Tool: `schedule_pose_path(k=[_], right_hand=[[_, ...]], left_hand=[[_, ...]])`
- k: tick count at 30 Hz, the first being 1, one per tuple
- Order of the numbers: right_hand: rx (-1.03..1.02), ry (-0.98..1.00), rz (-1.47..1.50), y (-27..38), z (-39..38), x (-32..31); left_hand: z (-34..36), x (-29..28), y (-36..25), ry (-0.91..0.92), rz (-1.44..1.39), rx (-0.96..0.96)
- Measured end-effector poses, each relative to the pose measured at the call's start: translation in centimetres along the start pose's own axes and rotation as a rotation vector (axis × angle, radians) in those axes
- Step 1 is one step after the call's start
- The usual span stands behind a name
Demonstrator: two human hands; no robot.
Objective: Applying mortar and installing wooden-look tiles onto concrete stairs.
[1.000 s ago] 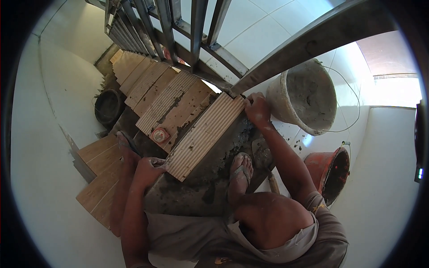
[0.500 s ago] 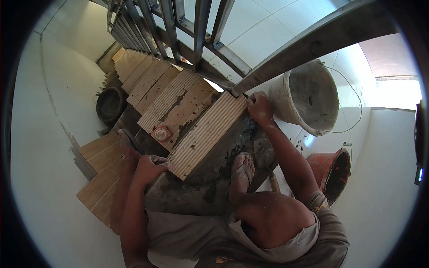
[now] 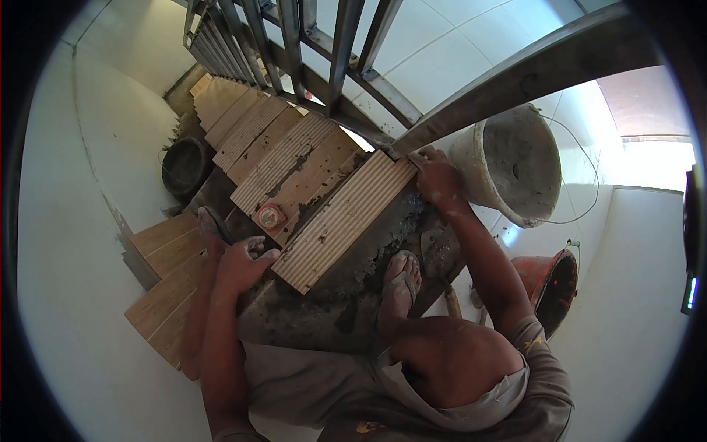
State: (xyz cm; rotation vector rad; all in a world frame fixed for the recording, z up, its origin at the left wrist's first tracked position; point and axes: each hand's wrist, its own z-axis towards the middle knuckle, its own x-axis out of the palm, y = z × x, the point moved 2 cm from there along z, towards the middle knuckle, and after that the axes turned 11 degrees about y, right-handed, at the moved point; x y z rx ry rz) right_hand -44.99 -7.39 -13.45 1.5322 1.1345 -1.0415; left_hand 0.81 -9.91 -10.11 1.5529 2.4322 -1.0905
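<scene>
A long beige ridged stair tile (image 3: 346, 225) lies across the step in front of me, its far right corner close to the base of the metal railing. My right hand (image 3: 440, 180) grips that far right end with bent fingers. Beside the near left end is my left hand (image 3: 247, 264), its thumb and fingers apart and a fingertip close to the tile's corner. A round red-and-white tape measure (image 3: 269, 216) rests on the plain tile just below the ridged one. To the right of my foot lies a trowel (image 3: 453, 302), wooden handle toward me.
A metal railing (image 3: 342, 59) runs along the far side. At right stand a mortar-coated bucket (image 3: 471, 166) and a red bucket (image 3: 532, 272). A black bucket (image 3: 184, 171) sits lower left, near wood-look tiles (image 3: 166, 247). Wet mortar (image 3: 353, 295) covers the step around my sandalled foot.
My left hand has loosened from the tile's near end, its fingers spreading and lifting slightly. My right hand stays at the far end. The whole view has shifted a little.
</scene>
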Motion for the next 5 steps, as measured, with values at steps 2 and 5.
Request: schedule_pose_path(k=[2,5], right_hand=[[0.104,0.276,-0.099,-0.6,-0.5,-0.2],[0.257,0.498,-0.136,0.1,-2.5,-1.2]], left_hand=[[0.6,-0.3,0.6,-0.052,-0.016,0.08],[-0.1,-1.0,-0.4,-0.093,0.062,0.045]])
